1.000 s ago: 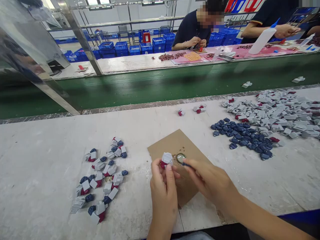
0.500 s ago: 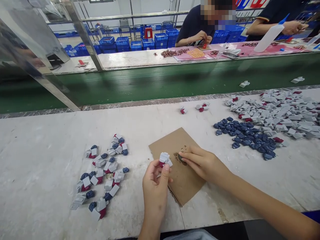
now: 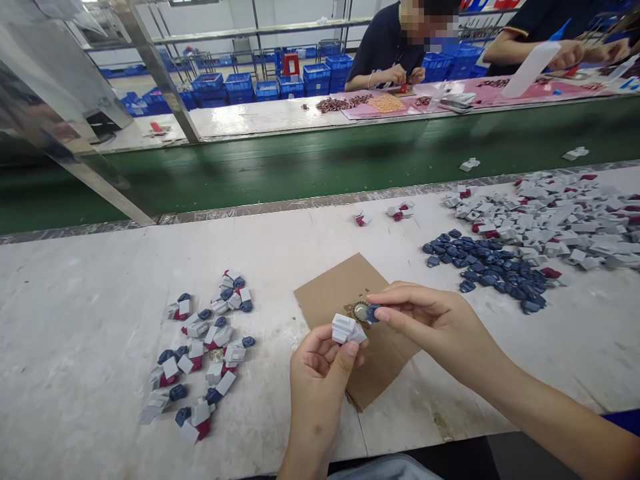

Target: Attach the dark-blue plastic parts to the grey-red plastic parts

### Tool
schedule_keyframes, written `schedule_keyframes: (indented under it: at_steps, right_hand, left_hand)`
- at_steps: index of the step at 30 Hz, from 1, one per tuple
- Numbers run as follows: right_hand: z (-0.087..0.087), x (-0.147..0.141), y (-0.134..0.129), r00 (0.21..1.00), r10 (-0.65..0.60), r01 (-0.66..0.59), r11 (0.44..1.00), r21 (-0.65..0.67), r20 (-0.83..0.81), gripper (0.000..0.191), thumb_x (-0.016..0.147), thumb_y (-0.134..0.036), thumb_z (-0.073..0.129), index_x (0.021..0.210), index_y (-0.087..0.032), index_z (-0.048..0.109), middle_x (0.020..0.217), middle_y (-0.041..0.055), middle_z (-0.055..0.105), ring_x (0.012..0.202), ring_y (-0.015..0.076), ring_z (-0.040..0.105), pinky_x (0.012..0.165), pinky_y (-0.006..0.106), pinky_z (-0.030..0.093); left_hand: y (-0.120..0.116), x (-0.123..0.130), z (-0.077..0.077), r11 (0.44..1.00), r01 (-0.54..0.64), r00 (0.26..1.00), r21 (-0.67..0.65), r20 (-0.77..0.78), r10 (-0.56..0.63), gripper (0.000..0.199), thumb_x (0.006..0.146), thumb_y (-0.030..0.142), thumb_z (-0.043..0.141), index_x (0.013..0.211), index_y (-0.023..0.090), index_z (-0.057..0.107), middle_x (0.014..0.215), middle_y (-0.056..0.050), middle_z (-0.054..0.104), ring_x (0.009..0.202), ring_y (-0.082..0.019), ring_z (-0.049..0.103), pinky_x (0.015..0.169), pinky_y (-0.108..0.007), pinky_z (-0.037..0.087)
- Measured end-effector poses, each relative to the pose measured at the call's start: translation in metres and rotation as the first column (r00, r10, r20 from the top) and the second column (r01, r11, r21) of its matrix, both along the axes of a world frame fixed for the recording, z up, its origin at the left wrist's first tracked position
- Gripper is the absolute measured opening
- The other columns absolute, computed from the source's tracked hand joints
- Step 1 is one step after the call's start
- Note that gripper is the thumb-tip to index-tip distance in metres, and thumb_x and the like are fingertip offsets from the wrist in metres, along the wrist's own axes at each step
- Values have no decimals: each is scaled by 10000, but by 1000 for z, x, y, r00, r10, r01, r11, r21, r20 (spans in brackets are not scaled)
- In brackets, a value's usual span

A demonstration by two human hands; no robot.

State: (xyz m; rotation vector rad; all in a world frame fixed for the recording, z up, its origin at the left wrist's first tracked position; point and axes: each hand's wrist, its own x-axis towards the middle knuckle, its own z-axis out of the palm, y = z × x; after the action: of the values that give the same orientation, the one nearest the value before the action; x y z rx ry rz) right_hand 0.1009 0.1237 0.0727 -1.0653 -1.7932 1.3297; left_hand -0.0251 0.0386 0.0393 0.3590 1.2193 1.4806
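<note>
Between the thumb and fingers of my left hand is a light grey plastic part with stepped faces. My right hand pinches a small dark blue plastic piece, just right of the grey part. Below both hands lies a brown cardboard sheet. On it sits a small round cap with shiny liquid in it and brownish stains around it. To the left rest several joined grey, red and blue pieces.
At the right are a heap of dark blue pieces and a larger heap of grey and red parts. A green conveyor belt runs behind the table, with grey parts on it. Across it a co-worker handles small pieces near a white bottle.
My right hand has lifted the blue piece from the cap, uncovering the cap. My left hand has shifted slightly right with the grey part, and the two pieces are closer together.
</note>
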Motion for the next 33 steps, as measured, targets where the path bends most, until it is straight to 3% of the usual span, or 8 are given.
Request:
schedule_keyframes:
  at_steps: [4,9,15,19,27,33]
  right_hand:
    - [4,-2,-6,1000,-2,1,986,170,6,117,764,-247,627,857,-245,699,821,38,683,747,169,639,534,249,529]
    - [8,-5,-10,1000,20,-24,968,251,20,106,779,-221,606,844,-230,689,805,40,692,724,172,652,520,257,534]
    - [9,-6,-11,998,34,-50,957,287,61,108,786,-181,598,852,-214,677,796,38,681,707,160,642,527,253,522]
    - [7,-6,-15,996,68,-85,935,345,63,141,801,-143,585,875,-217,679,733,25,646,647,132,598,522,244,478]
    - [-6,-15,-21,998,42,-28,950,310,-40,140,815,-130,559,854,-208,669,618,-16,534,550,97,506,460,207,423]
    - [-21,-21,-20,999,33,-27,964,264,-18,120,835,-177,537,810,-173,654,664,12,574,594,114,544,506,236,444]
  left_hand:
    - [-1,2,5,999,-33,995,-14,99,34,210,644,293,737,802,165,683,749,-39,716,687,-141,664,584,-189,504]
    - [-1,5,11,997,-74,990,-29,121,77,216,610,286,762,777,168,693,726,-32,718,652,-127,657,574,-172,497]
    - [-3,3,7,999,-28,998,20,49,27,194,647,280,739,803,179,682,711,-19,710,616,-97,623,601,-176,486]
    - [-4,6,8,992,-107,990,66,-84,112,169,650,257,733,792,183,679,700,-4,703,610,-87,615,614,-162,495]
    - [-3,13,6,978,-186,966,98,-162,200,100,694,229,689,784,189,674,706,2,710,657,-103,656,644,-162,522]
    - [-2,10,-1,980,-198,963,21,-185,198,148,693,230,685,823,166,656,685,-15,714,629,-124,664,590,-176,524]
